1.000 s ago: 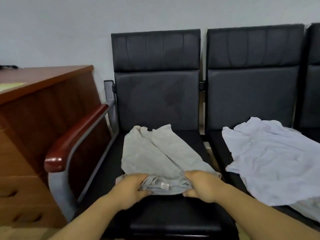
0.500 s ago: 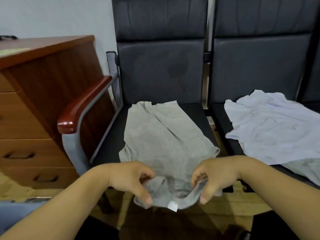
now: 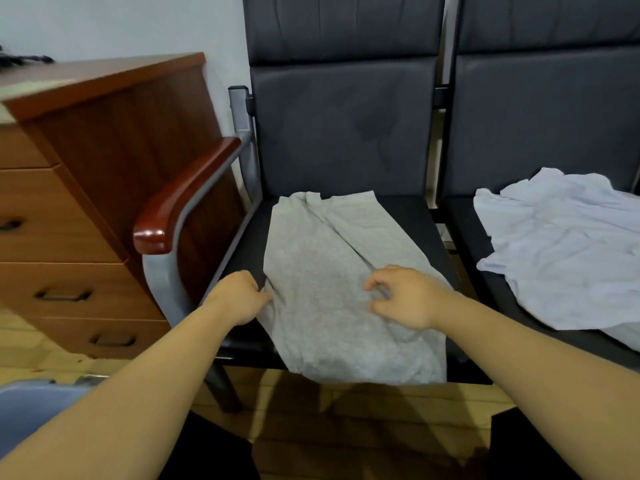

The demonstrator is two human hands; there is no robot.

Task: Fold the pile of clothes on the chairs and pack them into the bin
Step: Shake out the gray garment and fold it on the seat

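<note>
A grey garment [image 3: 322,271] lies lengthwise on the seat of the left black chair [image 3: 346,133], and its near end hangs over the seat's front edge. My left hand [image 3: 239,297] has its fingers curled at the garment's left edge and grips the cloth there. On the garment's right half, my right hand [image 3: 405,297] rests with fingers loosely curled, thumb and forefinger apart, nothing pinched between them. A corner of the blue-grey bin [image 3: 31,410] shows on the floor at the lower left, partly behind my left forearm.
A crumpled white pile of clothes [image 3: 561,247] covers the seat of the right chair [image 3: 554,116]. A wooden armrest [image 3: 187,195] borders the left chair. A wooden drawer cabinet [image 3: 69,202] stands left of it. Wooden floor lies below.
Both hands held the grey garment's collar end off the seat front. The garment now lies flat, and my hands have moved forward onto its middle; the right hand has let go.
</note>
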